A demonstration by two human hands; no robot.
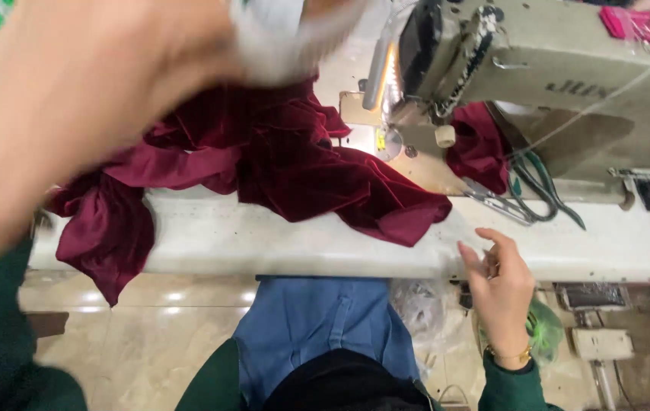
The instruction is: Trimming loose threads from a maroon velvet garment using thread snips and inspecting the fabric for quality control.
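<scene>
Scissors [527, 199] beside right hand [501, 285] (green-handled)

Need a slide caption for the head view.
Left hand lifts pale cloth over maroon velvet; right hand at table edge.

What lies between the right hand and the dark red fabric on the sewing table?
In the head view, only bare white table top separates the right hand from the dark red fabric.

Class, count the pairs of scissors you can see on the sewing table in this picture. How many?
1: the scissors with dark green handles lie on the white table under the sewing machine arm. Others may be hidden under the maroon cloth.
</scene>
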